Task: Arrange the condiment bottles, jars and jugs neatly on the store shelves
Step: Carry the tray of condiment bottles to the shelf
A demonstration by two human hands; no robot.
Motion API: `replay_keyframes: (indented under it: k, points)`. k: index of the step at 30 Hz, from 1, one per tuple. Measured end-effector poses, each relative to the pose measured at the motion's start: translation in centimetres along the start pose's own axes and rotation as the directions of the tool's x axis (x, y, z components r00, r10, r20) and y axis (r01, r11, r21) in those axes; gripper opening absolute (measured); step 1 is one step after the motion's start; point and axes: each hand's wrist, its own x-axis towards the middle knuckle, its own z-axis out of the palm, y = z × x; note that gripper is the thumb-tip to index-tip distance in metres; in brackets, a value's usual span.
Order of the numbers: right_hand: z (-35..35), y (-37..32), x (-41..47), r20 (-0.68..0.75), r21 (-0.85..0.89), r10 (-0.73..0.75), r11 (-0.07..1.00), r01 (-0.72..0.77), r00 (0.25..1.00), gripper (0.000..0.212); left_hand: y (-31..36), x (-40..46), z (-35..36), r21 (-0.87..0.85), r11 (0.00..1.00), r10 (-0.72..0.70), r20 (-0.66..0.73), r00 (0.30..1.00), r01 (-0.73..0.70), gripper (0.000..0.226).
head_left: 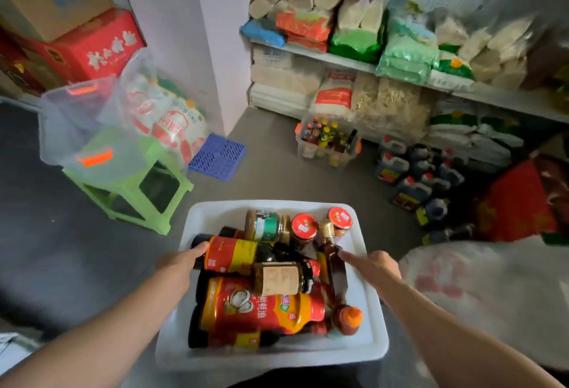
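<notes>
Both hands (181, 261) at bottle tub (366, 347).

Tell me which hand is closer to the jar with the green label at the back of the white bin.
Left, by a little. The left hand rests on the red-and-yellow bottle just below the green-label jar; the right hand is farther off, to its lower right.
</notes>
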Motion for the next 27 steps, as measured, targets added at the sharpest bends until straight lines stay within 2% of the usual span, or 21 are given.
replay_keyframes:
  k: [2,9,15,18,20,23,27]
  points:
    - [-0.6,-5.3,4.5,0.033,-0.031,-0.012,0.999,0.013,0.999,0.067,4.4,2.4,2.0,-0.049,0.999,-0.022,0.006,1.0,0.022,0.094]
    - [-3.9,-23.0,15.6,0.024,-0.168,-0.037,0.985,0.041,0.999,0.067,20.5,8.5,7.8,-0.016,1.0,0.009,-0.122,0.992,-0.011,0.102]
    - [-3.7,-35.9,24.4,-0.054,-0.181,-0.023,0.983,0.013,0.998,0.072,33.0,18.3,12.0,-0.014,0.999,0.028,-0.014,1.0,-0.029,0.084]
    - [-3.1,-41.6,28.7,-0.067,-0.156,0.041,0.986,-0.051,0.997,0.076,39.9,23.2,14.2,0.021,0.999,0.029,0.055,0.998,-0.03,0.08]
    - [-2.9,-45.1,31.8,-0.065,-0.135,0.077,0.987,-0.085,0.995,0.078,44.6,25.5,15.9,0.042,0.998,0.054,0.058,0.997,-0.057,0.089]
    - [-2.6,-50.0,36.3,-0.036,-0.113,0.113,0.987,-0.116,0.993,0.082,51.4,28.7,18.5,0.147,0.987,0.056,0.016,0.998,-0.058,0.101]
    - [-1.6,-55.1,42.6,0.023,-0.088,0.131,0.988,-0.128,0.991,0.084,58.4,33.9,22.7,0.246,0.968,0.06,-0.068,0.996,-0.042,0.095]
